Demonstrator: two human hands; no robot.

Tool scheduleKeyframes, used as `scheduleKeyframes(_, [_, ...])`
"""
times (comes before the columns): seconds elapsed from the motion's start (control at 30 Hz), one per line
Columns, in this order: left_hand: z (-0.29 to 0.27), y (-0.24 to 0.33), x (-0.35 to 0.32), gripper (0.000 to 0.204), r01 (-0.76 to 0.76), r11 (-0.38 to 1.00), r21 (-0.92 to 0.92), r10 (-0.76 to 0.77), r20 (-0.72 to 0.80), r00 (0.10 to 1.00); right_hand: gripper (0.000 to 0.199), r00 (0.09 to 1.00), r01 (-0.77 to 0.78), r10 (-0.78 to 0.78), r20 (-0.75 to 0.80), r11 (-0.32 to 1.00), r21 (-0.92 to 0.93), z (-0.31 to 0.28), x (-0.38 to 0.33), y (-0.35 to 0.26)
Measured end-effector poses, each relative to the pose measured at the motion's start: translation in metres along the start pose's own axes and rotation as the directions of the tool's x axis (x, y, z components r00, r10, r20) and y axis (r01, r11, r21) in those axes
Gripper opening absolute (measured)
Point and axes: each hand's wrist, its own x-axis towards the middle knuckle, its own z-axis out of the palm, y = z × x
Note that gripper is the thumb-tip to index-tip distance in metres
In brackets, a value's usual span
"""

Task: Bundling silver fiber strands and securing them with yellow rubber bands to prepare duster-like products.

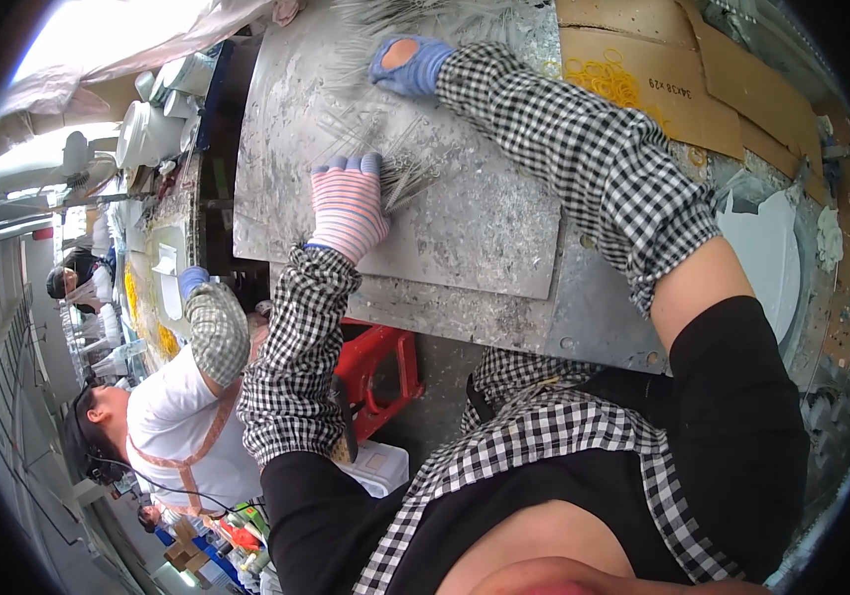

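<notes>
My left hand [348,206], in a pink-and-white striped glove with grey-blue fingertips, rests palm down on a scuffed grey metal sheet [465,233]. Its fingers are close together, curled over a small bundle of thin clear sticks [410,178] that juts out at its thumb side. Farther off, my right hand [412,64] wears a blue glove with a round gap over the back. It lies low at a loose pile of similar sticks [395,15], partly blurred, with its fingers turned left and mostly hidden. More sticks are scattered between both hands.
Yellow rubber bands [604,79] lie on flattened cardboard [713,109] at the far right. A red stool [377,372] stands below the table edge. At left, a co-worker in a white shirt [182,407] sits at another table, near white buckets [147,134].
</notes>
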Motion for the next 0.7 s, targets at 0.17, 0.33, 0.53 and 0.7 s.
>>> scheduleKeyframes(0.17, [-0.003,0.009,-0.021,0.082,-0.052,0.999,0.000,0.052,0.028,0.998,0.040,0.990,0.020,-0.006,-0.139,0.995,0.098,-0.007,-0.032,-0.002])
scheduleKeyframes(0.33, [-0.016,-0.021,-0.011,0.089,-0.117,0.991,0.071,0.116,0.014,0.993,0.049,0.998,0.017,-0.035,0.057,0.955,0.295,-0.036,-0.105,-0.077])
scheduleKeyframes(0.53, [-0.021,-0.038,0.043,0.091,-0.259,0.950,0.175,0.234,0.155,0.960,0.041,0.991,0.025,-0.033,-0.129,0.998,-0.063,0.017,-0.135,-0.062])
scheduleKeyframes(0.7, [-0.021,-0.036,0.026,0.088,-0.160,0.982,0.103,0.140,0.185,0.973,0.028,0.993,-0.058,0.068,-0.098,0.993,0.098,0.037,-0.124,0.003])
